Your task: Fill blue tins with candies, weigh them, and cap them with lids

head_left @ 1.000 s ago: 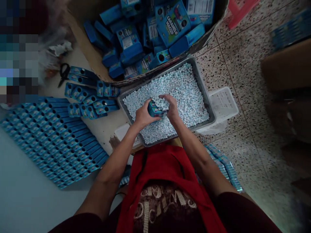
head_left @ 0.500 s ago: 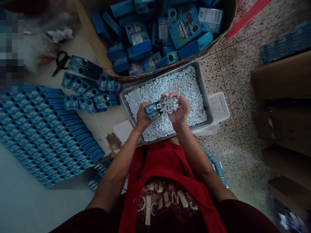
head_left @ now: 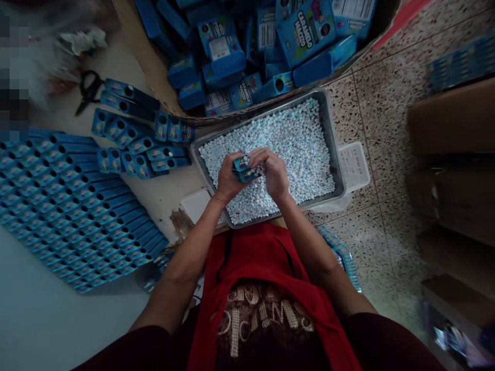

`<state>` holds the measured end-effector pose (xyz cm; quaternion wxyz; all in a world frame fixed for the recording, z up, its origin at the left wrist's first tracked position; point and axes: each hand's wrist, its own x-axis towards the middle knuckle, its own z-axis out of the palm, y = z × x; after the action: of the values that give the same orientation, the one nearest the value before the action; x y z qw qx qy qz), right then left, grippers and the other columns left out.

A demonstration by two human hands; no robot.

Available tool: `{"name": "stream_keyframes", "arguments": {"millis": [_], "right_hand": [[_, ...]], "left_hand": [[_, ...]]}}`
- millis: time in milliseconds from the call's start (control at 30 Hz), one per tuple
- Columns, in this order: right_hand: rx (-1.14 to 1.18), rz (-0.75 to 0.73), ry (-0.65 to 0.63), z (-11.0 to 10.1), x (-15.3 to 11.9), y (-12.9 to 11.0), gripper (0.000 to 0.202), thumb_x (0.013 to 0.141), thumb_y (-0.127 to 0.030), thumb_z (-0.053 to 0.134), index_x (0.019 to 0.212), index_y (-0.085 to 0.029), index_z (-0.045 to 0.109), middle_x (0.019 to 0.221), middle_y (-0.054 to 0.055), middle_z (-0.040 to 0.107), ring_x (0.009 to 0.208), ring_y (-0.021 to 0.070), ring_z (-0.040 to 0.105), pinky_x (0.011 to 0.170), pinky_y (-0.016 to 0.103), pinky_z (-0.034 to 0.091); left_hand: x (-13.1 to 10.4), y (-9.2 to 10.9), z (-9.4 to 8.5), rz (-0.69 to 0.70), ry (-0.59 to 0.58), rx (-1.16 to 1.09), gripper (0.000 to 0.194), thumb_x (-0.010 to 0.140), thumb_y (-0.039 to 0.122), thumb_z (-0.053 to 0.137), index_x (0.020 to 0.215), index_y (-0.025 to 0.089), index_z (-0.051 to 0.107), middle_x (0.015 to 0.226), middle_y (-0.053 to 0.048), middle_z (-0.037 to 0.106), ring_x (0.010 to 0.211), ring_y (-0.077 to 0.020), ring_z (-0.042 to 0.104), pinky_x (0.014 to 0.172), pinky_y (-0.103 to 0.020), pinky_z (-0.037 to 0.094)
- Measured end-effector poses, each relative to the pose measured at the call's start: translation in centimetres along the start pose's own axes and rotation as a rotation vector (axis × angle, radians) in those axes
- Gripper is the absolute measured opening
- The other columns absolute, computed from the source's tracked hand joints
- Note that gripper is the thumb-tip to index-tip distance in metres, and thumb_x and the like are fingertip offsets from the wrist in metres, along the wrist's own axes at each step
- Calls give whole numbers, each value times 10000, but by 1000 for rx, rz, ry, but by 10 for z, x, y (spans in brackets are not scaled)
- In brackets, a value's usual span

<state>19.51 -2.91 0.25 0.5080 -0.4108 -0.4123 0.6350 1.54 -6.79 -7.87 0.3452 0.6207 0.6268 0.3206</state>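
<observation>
Over the metal tray [head_left: 336, 144], the left hand [head_left: 228, 179] was closed around small blue boxes [head_left: 241, 163]. The right hand [head_left: 276, 172] was curled around some little candies [head_left: 262, 168], fingers by the box tops. Past the tray, a blue carton [head_left: 305, 32] said "CARAMELO".

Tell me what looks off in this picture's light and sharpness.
Head view: dim light, with a pale sheen on the floor; head view: right hand slightly soft, lettering on the blue boxes in the left hand too small to read; head view: cartons at right dark and blurry; head view: top left corner pixelated.
</observation>
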Motion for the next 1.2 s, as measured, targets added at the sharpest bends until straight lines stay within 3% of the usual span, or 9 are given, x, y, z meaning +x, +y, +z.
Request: {"name": "stream_keyframes", "arguments": {"millis": [167,300,367,500,633,800,933,1067,1200], "right_hand": [[-217,-32,-93,-11,-29,1,560,1133,-793,552,925,-393,883,1235,11,885,1514,344,701,1494,610,316],[-359,2,11,-31,-1,16,527,1114,-809,636,979,-373,900,1315,39,893,1520,372,692,1442,655,384],[-454,-37,-142,-32,35,38,526,1058,-852,706,1001,-364,892,1296,71,891,1460,397,706,1429,671,388],[-532,-76,-637,-15,102,96,603,927,-922,820,1014,-327,851,1341,93,875,1491,421,679,1413,709,389],[-641,-104,-755,-13,119,130,592,848,-857,945,1063,-321,815,1374,16,865,1531,404,650,1426,720,342],[-812,-117,-644,-59,94,125,649,899,-890,884,963,-255,765,1250,71,857,1469,403,656,1424,634,358],[-798,63,-308,-78,64,121,611,821,-827,959,965,-258,791,1202,135,835,1392,465,704,1344,657,466],[-429,294,103,-69,38,117,618,760,-862,942,869,-279,770,885,20,777,1101,333,775,1154,509,636],[156,510,143,-42,20,88,706,803,-980,802,827,-277,738,800,24,765,954,315,813,927,505,720]], "left_hand": [[-6,-11,-18,-30,46,-34,927,764,713,1086,1433,282,611,1427,-111,785,1342,-357,807,1186,-515,659],[-28,-22,-50,-21,68,-63,902,795,791,1032,1415,262,646,1378,-127,821,1282,-371,838,1130,-546,693],[-42,-23,-62,-75,54,-44,902,782,802,1030,1402,262,660,1356,-131,834,1244,-376,850,1101,-559,707],[-65,-25,-64,-111,-25,-32,880,752,780,1052,1366,261,694,1347,-129,848,1236,-371,853,1100,-533,705],[-77,-30,-59,-213,35,33,937,697,681,1124,1392,261,656,1360,-127,836,1239,-368,844,1113,-515,693],[-72,-32,-58,-163,-35,100,881,690,474,1154,1399,282,669,1351,-98,834,1268,-370,830,1146,-511,675],[-57,-30,-50,-202,-17,126,918,649,414,1166,1398,280,653,1316,-72,840,1208,-354,843,1089,-467,691],[-49,-29,-43,-192,-12,135,933,638,415,1177,1392,285,642,1305,-65,847,1178,-350,851,1067,-461,695],[-48,-29,-47,-153,-10,175,949,617,410,1183,1398,276,661,1321,-89,848,1206,-375,847,1090,-483,688]]}}
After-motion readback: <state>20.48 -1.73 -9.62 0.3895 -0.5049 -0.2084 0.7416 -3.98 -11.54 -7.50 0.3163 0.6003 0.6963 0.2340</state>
